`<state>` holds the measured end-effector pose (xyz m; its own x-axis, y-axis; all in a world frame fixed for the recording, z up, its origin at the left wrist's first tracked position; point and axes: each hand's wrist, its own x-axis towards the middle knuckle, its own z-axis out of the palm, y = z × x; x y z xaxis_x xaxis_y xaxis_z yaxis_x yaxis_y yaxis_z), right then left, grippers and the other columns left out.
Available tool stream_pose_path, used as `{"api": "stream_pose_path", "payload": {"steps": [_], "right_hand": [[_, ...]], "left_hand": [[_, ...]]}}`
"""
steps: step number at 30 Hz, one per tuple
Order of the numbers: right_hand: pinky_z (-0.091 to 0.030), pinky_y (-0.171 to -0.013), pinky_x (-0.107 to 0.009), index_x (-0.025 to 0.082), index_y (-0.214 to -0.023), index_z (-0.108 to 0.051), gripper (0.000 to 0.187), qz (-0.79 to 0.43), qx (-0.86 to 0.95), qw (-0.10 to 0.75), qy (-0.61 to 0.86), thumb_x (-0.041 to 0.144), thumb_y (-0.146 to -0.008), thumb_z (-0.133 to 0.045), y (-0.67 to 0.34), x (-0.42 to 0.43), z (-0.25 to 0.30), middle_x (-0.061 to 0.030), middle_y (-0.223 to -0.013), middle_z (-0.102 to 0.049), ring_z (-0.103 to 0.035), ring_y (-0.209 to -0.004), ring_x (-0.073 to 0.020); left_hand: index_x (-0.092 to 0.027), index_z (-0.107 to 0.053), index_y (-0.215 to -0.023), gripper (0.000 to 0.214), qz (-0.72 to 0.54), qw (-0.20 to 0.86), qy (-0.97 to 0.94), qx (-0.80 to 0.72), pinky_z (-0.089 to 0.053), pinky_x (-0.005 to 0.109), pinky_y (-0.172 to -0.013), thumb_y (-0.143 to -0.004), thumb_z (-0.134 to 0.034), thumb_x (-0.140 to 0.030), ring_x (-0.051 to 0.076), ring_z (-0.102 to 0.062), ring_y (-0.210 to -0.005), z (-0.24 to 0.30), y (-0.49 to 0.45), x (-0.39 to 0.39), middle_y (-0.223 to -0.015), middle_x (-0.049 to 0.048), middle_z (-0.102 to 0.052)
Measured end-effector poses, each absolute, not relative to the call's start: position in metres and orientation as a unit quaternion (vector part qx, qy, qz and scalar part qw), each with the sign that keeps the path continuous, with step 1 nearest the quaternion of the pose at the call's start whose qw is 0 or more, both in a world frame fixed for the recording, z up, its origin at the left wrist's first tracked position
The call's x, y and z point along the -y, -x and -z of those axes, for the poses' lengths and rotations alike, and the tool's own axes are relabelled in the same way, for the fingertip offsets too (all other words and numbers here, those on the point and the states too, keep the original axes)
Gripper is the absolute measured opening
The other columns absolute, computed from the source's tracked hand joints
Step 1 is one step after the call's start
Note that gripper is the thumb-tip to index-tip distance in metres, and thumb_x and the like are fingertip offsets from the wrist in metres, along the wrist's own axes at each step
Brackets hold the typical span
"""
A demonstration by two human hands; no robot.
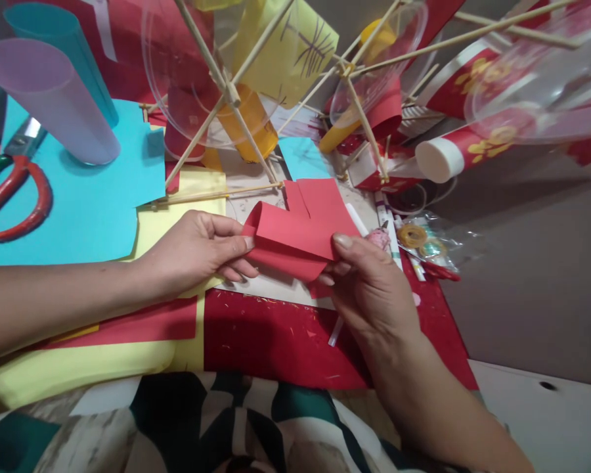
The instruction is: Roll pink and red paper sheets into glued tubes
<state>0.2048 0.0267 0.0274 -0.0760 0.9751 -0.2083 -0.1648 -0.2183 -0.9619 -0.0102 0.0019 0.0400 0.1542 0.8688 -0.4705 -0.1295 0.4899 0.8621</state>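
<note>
Between my hands is a piece of red paper [293,230], bent over into a loose roll that gapes at its left end. My left hand [209,249] pinches the roll's left edge between thumb and fingers. At the right edge, my right hand [367,276] grips the paper with the thumb on top and the fingers underneath. Just behind it lies another flat red paper piece [320,194] with a slit in it; whether the two are joined I cannot tell.
Wooden sticks [231,92] tied into a frame stand behind my hands. Scissors [24,190] and two paper tubes [62,98] rest on blue paper [93,223] at the left. A plastic bag with rubber bands [418,236], markers [389,223] and a red-and-white tube [467,148] are at the right.
</note>
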Motion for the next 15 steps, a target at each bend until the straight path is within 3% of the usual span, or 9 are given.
{"api": "stream_pose_path", "payload": {"steps": [2, 6, 15], "right_hand": [[-0.034, -0.041, -0.023, 0.022, -0.048, -0.055, 0.04, -0.576, 0.45, 0.469, 0.495, 0.044, -0.064, -0.085, -0.2043, -0.0255, -0.023, 0.0053, -0.045, -0.04, -0.038, -0.043, -0.0074], [-0.039, -0.049, -0.025, 0.022, -0.045, -0.056, 0.044, -0.542, 0.468, 0.476, 0.51, 0.048, -0.059, -0.087, -0.2006, -0.0253, -0.0175, 0.0035, -0.048, -0.045, -0.04, -0.048, -0.0084], [-0.041, -0.052, -0.028, 0.022, -0.047, -0.054, 0.045, -0.537, 0.486, 0.472, 0.503, 0.05, -0.062, -0.085, -0.1974, -0.0261, -0.0185, 0.0048, -0.048, -0.041, -0.038, -0.047, -0.0094]], "left_hand": [[-0.014, -0.063, -0.076, 0.012, -0.363, 0.679, -0.35, -0.533, -0.058, 0.019, -0.054, -0.087, -0.067, -0.017, 0.016, -0.074, -0.059, -0.0405, 0.0102, -0.0015, -0.063, 0.0065, -0.075], [-0.014, -0.061, -0.071, 0.017, -0.358, 0.681, -0.371, -0.519, -0.058, 0.018, -0.057, -0.087, -0.067, -0.017, 0.016, -0.075, -0.062, -0.04, 0.011, -0.001, -0.067, 0.0072, -0.077], [-0.012, -0.067, -0.075, 0.011, -0.367, 0.69, -0.381, -0.494, -0.058, 0.018, -0.062, -0.085, -0.069, -0.017, 0.015, -0.075, -0.067, -0.0406, 0.012, 0.0012, -0.071, 0.0072, -0.077]]}}
